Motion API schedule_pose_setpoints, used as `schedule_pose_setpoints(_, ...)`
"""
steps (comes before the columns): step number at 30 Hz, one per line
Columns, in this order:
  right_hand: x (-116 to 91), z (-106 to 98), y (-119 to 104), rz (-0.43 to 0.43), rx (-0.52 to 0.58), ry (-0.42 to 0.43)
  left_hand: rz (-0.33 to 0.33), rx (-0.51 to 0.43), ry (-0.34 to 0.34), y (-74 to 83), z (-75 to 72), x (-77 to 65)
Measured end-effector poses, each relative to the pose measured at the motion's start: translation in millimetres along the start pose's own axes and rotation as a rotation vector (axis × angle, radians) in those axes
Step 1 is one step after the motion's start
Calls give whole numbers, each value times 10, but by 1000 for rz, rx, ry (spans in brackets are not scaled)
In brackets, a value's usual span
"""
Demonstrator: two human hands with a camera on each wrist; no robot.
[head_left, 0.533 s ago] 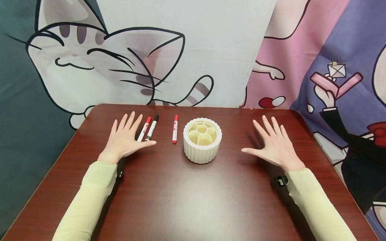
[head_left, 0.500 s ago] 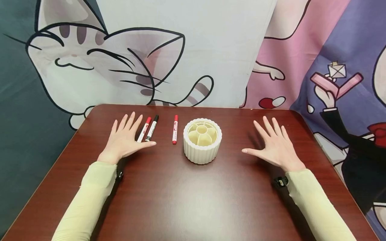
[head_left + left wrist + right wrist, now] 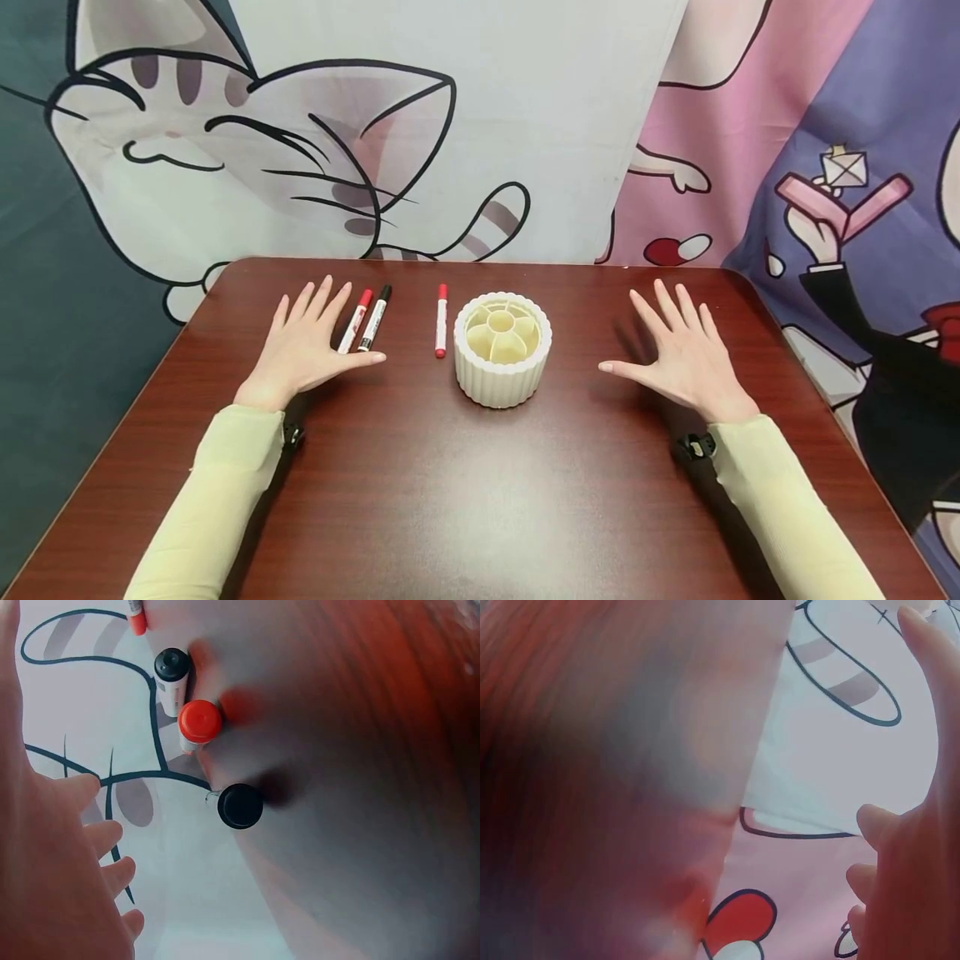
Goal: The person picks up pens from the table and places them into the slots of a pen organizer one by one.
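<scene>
My left hand (image 3: pixel 300 348) is spread at the left, fingers straight and holding nothing. Beside its thumb and index finger lie a red-capped marker (image 3: pixel 355 322) and a black-capped marker (image 3: pixel 374 318). The left wrist view also shows another black-ended marker (image 3: pixel 240 806), which the hand hides in the head view. A second red-capped marker (image 3: pixel 441 321) lies alone, left of a cream fluted round pen holder (image 3: pixel 498 385) with several compartments inside. My right hand (image 3: pixel 688 360) is spread to the right of the holder, its thumb pointing toward it, and grips nothing.
The dark reddish-brown table (image 3: pixel 480 500) ends at a back edge just beyond the markers. Behind it hangs a cloth (image 3: pixel 555 133) printed with a cartoon cat and figures. Black straps are on both wrists.
The lone red-capped marker has rolled slightly right toward the holder, its printed label turning away. The head view has shifted a little. Both hands keep their spread pose.
</scene>
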State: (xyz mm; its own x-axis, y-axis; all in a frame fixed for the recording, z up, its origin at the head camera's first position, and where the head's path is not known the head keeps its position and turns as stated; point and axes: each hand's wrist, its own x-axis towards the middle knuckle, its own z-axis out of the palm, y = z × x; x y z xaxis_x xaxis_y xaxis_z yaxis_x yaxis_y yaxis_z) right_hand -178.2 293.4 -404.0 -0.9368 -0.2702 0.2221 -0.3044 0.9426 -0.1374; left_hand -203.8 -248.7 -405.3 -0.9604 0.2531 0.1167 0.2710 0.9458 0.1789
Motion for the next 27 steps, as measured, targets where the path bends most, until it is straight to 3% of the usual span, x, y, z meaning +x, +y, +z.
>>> schedule_pose_setpoints(5,39,-79,-78,-5,37,14,1,-21,34,-13,-43,-9)
schedule_pose_setpoints(12,94,-182,-293,-18,172,54,-12,-97,104,-96,-82,-36)
schedule_pose_setpoints(21,189,-217,-646,-99,485,58,-107,-285,113,-257,-106,-127)
schedule_pose_setpoints(27,289,-159,-874,-175,624,60,-148,-336,122,-313,-85,-195)
